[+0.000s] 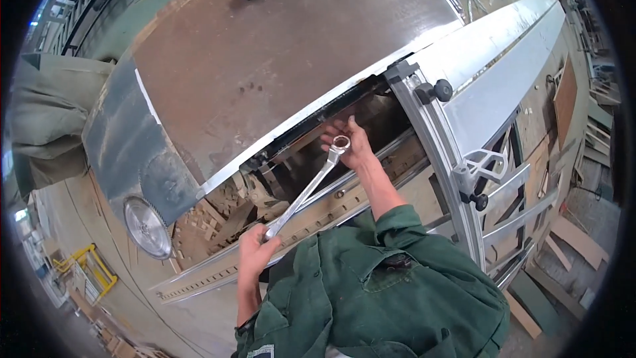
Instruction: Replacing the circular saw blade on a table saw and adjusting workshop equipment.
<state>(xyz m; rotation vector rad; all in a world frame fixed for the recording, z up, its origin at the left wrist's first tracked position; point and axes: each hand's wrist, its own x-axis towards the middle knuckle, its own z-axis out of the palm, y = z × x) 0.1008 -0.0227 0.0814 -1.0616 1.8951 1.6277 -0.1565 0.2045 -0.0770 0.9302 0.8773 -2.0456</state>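
Observation:
My left hand grips the lower end of a long silver ring wrench. The wrench slants up to the right, and its ring end lies against my right hand. That hand reaches into the dark gap under the edge of a large brown machine table, fingers curled on something hidden in the shadow. Both arms wear green sleeves.
A circular saw blade lies at the lower left near wood offcuts. An aluminium sliding rail with black knobs runs down the right. A perforated metal strip crosses below. Timber scraps lie on the floor at right.

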